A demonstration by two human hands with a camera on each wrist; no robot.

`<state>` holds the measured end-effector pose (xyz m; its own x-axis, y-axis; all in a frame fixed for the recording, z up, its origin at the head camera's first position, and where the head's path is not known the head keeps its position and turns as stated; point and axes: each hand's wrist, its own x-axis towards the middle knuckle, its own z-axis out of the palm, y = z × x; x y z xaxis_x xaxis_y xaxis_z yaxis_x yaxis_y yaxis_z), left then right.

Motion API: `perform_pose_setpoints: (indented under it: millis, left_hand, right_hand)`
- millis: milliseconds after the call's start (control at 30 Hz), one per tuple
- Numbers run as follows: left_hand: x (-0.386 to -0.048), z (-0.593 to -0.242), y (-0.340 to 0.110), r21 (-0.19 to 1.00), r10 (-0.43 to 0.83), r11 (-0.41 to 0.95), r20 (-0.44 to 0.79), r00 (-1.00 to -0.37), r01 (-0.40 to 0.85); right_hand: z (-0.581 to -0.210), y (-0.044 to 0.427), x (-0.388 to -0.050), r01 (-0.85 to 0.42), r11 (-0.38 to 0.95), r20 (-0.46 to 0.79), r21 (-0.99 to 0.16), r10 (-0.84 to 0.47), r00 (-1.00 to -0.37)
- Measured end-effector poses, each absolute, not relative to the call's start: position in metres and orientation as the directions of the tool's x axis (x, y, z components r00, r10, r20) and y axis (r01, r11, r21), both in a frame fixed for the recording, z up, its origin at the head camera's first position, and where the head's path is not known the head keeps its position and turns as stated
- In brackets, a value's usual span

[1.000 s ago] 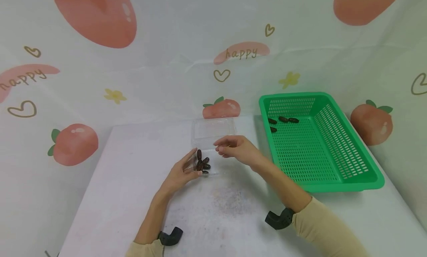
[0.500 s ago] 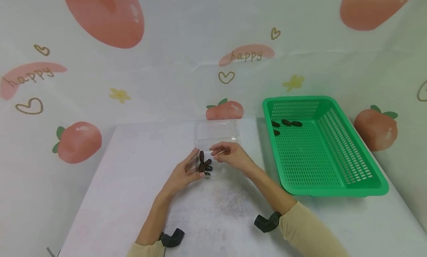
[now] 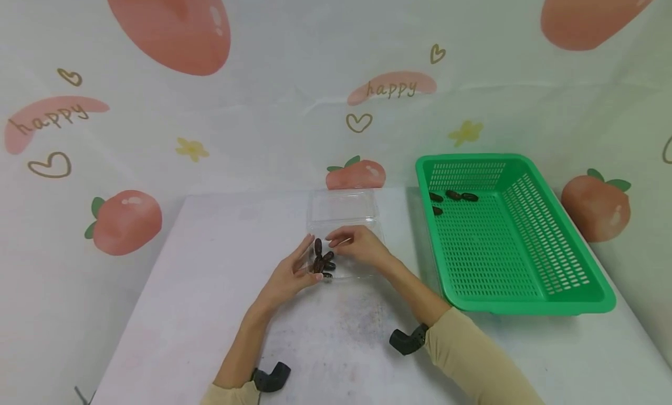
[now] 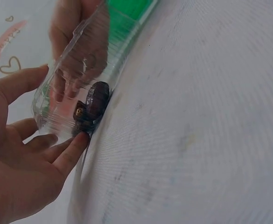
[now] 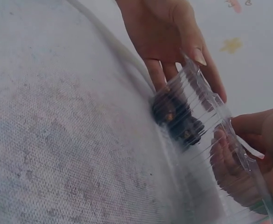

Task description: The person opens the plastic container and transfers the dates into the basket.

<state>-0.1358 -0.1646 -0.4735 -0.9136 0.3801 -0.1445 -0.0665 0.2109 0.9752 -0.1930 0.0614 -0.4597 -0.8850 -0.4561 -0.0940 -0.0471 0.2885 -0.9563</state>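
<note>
A clear plastic clamshell box (image 3: 362, 269) lies on the table with its lid (image 3: 342, 206) folded back. Dark brown dates (image 3: 318, 264) cluster at its left end; up close, a glossy date (image 4: 98, 100) leans against the ribbed wall. My left hand (image 3: 283, 281) holds that left end, thumb at the front and forefinger at the far corner. Over the box, my right hand (image 3: 361, 245) reaches in from the right, its fingers loosely bent beside the dates. Through the plastic, the right hand (image 4: 82, 51) shows no date between its fingers.
To the right stands a green plastic basket (image 3: 530, 307) with perforated walls. Several more dates (image 3: 454, 195) lie in its far left corner. Behind the white table (image 3: 210, 247) hangs a printed cloth (image 3: 262, 131) with peaches and hearts.
My right hand has moved left and lower, into the box near the dates. The left hand keeps its hold on the box end. The head view has shifted slightly.
</note>
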Motion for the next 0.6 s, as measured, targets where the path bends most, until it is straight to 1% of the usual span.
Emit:
perform_pose_setpoints:
  millis: [167, 400, 500, 600]
  left_hand:
    - [-0.135, -0.473, -0.164, 0.98, 0.382, 0.188, -0.14, -0.913, -0.071]
    - [-0.134, -0.472, -0.165, 0.98, 0.374, 0.182, -0.147, -0.916, -0.083]
    - [-0.134, -0.472, -0.164, 0.981, 0.377, 0.175, -0.143, -0.915, -0.081]
    - [-0.134, -0.473, -0.163, 0.983, 0.379, 0.167, -0.135, -0.915, -0.076]
  right_hand:
    - [-0.463, 0.057, -0.196, -0.042, 0.315, -0.112, -0.948, -0.456, -0.883]
    - [-0.467, 0.051, -0.203, 0.007, 0.39, -0.186, -0.921, -0.421, -0.888]
    - [-0.468, 0.05, -0.204, -0.009, 0.435, -0.195, -0.901, -0.423, -0.885]
    - [-0.468, 0.048, -0.204, -0.055, 0.496, -0.191, -0.867, -0.433, -0.881]
